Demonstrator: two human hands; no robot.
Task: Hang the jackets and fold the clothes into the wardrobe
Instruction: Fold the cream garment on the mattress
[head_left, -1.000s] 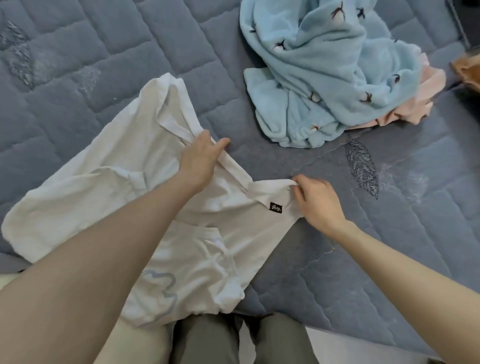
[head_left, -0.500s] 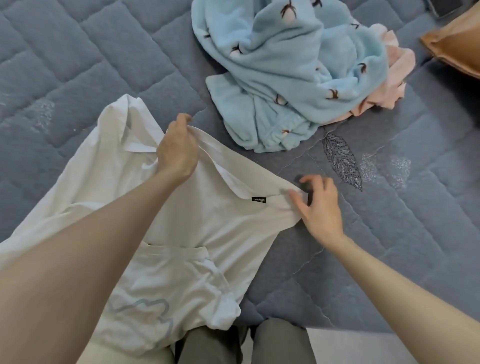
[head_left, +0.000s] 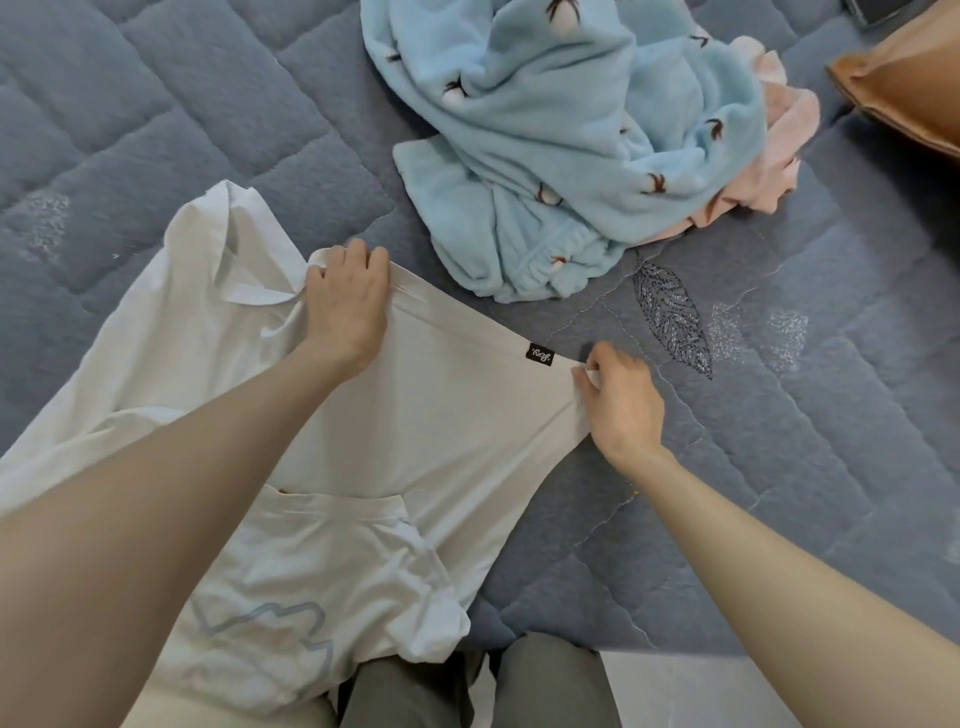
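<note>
so the left hand (head_left: 347, 304) grip is curled over the white cotton T-shirt (head_left: 441, 426) hem, right hand (head_left: 623, 402) pinching its corner, on the quilted blue-grey bed (head_left: 779, 467).

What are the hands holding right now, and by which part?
Both hold the white shirt: the left hand grips its stretched edge near the collar, the right hand pinches that edge's corner beside the black label.

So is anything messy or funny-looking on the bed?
Yes. The fluffy blue garment lies crumpled in a heap on the quilt, a pink garment poking out at its right. The white shirt is rumpled near the knees.
</note>
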